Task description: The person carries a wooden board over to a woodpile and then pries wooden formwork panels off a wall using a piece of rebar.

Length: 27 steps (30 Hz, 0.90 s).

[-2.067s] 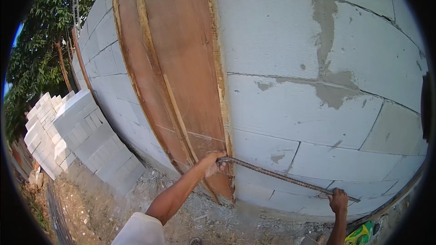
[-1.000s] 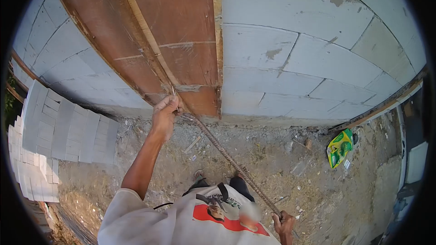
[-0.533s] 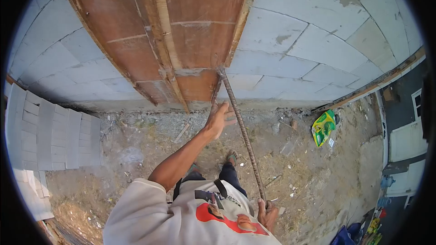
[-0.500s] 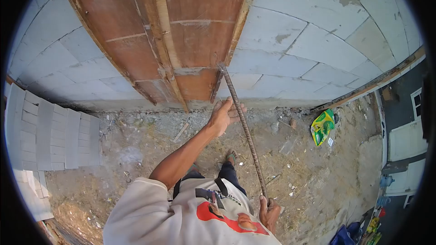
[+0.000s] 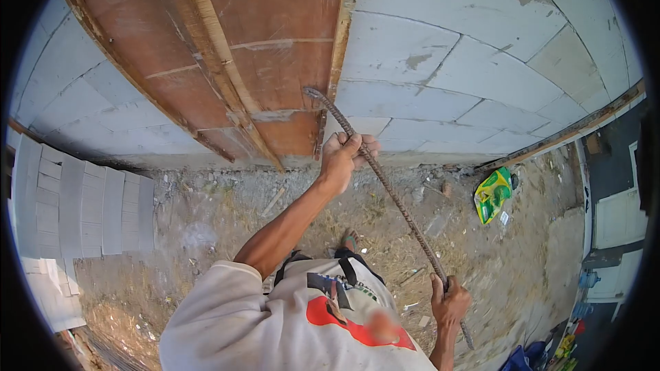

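Observation:
A long ribbed metal bar (image 5: pixel 395 199) slants from the wooden panel down to the lower right. Its upper end is bent and lies in front of the brown panel (image 5: pixel 275 82) near the panel's right batten. My left hand (image 5: pixel 347 158) grips the bar below that bent end, thumb laid across it. Lower down, my right hand (image 5: pixel 450 300) is wrapped round the bar, whose straight tip sticks out past the fist.
Pale block wall (image 5: pixel 405 48) flanks the panel on both sides. Stacked grey blocks (image 5: pixel 89 206) stand at the left. A green and yellow bag (image 5: pixel 493 196) lies on the littered ground (image 5: pixel 206 275) to the right, near a doorway with bottles.
My left hand, loosely spread beside the bar half a second ago, has closed on it. My right hand has moved right with the lower end, and the bar slants more.

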Each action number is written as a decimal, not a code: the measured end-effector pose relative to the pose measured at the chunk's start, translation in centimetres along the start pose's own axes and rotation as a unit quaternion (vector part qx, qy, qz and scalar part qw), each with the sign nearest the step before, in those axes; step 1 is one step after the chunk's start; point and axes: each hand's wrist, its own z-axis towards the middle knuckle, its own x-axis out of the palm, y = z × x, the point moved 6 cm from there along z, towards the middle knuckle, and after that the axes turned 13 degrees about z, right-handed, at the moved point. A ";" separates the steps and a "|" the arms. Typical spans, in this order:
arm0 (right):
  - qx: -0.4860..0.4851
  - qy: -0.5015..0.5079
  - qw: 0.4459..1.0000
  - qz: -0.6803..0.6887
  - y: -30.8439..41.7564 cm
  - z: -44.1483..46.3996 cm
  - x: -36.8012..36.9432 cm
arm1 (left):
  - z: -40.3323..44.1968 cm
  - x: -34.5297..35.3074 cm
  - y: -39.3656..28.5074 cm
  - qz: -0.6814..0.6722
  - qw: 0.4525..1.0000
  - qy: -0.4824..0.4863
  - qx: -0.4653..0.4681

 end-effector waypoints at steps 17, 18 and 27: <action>-0.233 0.060 0.970 -0.027 -8.2 21.6 -1.8 | 4.5 3.4 0.9 0.031 0.991 -0.105 0.079; -0.243 0.065 0.967 -0.026 -8.5 23.2 -1.7 | 4.7 3.6 0.8 0.040 0.991 -0.106 0.073; -0.397 0.086 0.912 -0.047 -10.5 43.5 2.8 | 9.2 5.5 1.6 0.030 0.976 -0.171 0.132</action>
